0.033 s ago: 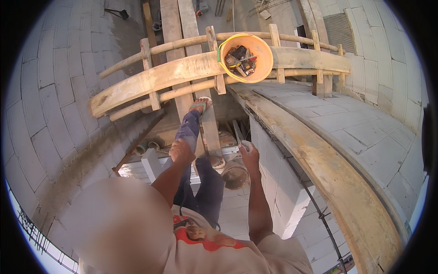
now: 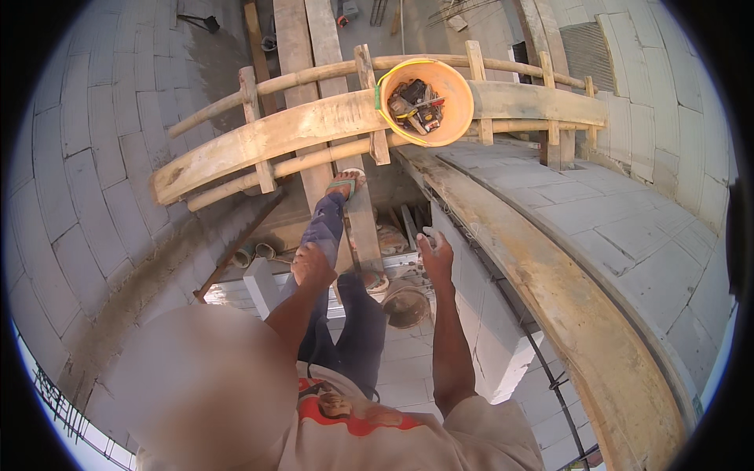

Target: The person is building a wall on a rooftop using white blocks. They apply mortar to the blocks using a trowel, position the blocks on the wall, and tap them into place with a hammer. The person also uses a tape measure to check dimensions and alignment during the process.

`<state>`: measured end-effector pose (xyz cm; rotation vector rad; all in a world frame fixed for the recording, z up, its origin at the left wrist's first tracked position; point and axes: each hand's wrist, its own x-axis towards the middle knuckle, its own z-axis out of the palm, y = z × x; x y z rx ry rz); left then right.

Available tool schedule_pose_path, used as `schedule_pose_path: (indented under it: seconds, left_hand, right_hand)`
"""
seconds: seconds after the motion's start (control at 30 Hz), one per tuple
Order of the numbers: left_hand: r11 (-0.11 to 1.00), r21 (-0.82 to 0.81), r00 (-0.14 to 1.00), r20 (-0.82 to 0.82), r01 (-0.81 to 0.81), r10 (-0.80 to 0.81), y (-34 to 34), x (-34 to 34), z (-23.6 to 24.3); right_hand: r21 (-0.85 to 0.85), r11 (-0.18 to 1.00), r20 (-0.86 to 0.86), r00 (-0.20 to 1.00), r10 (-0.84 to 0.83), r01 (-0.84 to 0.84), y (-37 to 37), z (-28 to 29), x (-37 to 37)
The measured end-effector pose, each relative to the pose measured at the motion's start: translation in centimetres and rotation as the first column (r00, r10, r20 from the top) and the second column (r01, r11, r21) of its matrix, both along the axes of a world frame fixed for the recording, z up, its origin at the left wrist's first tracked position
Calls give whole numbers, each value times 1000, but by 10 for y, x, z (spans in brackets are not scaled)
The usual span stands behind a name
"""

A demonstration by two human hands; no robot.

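Note:
My left hand [image 2: 314,265] rests on the dark trousers at my bent left knee, fingers loosely bent over the cloth and holding nothing that I can see. To the right, my right hand [image 2: 435,256] is raised in the air beside a pale block wall [image 2: 463,286]. Its fingers are half curled and apart, with whitish dust on the tips and nothing visible between them. Below that hand sits a round, mortar-stained bucket [image 2: 406,306]. My sandalled left foot [image 2: 342,184] stands on a wooden plank [image 2: 363,224].
Ahead, a yellow bucket [image 2: 455,106] of tools stands on a bamboo-and-board frame [image 2: 314,119]. A long stained plank [image 2: 565,290] runs down the right side. Block walls [image 2: 102,196] rise on both sides. A white block [image 2: 261,284] stands left of my leg.
My right hand has shifted slightly up and to the right, and its fingers have spread from a tighter curl. My left hand stays on the knee.

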<state>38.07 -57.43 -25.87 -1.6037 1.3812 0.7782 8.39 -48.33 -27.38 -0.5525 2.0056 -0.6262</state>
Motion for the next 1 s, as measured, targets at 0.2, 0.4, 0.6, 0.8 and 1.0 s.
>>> schedule_pose_path:
  seconds: [0.2, 0.4, 0.6, 0.8, 1.0]
  left_hand:
    - [1000, -21, 998, -58, 23, -25, -40, -11, 3]
    - [1000, 22, 998, -59, -5, 6, -59, 1, -5]
    - [996, 34, 996, -37, -77, 79, -58, 13, -9]
    - [996, 14, 995, -29, -91, 92, -55, 15, -13]
    - [999, 2, 998, -58, -37, 37, -62, 5, -2]
  right_hand:
    - [-182, 952, -355, 919, 170, -246, -235, -140, -73]
    - [85, 884, -524, 734, 433, -460, -326, -273, -86]
    - [333, 858, -458, 728, 510, -391, -363, -314, -74]
    - [371, 859, -399, 775, 490, -352, -388, -256, -64]
    - [-117, 993, -347, 937, -27, -15, -331, -173, -85]
